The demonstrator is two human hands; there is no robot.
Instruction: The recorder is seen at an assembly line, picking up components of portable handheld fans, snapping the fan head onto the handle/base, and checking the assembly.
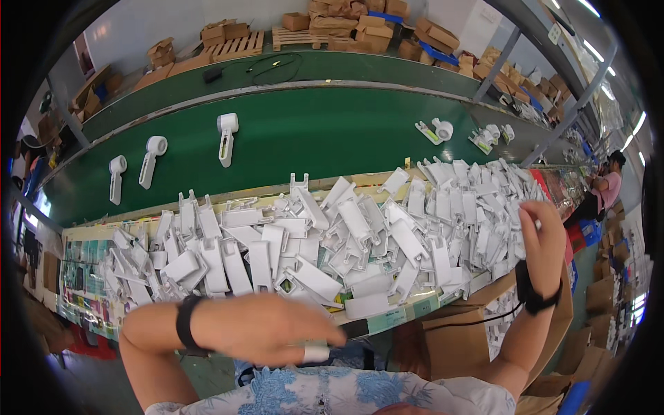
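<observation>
My left hand (273, 330) hovers in front of my body at the table's near edge. It is slightly blurred, its fingers stretch to the right, and a white covering wraps one digit; I see nothing held. At the right end of a heap of white plastic handle covers (408, 242), my right hand (544, 232) is raised with fingers bent. A small white spot shows at its fingers, and whether that is a part or a finger covering I cannot make out. Dark bands circle both wrists, and a black cord runs from the right one.
Behind the heap, a green conveyor belt (311, 131) carries white handheld fan bodies (226, 138) at left and partly assembled units (436, 130) at right. An open cardboard box (456, 346) stands below the table's front right. A person in pink (609, 187) sits far right. Cartons (373, 31) line the back.
</observation>
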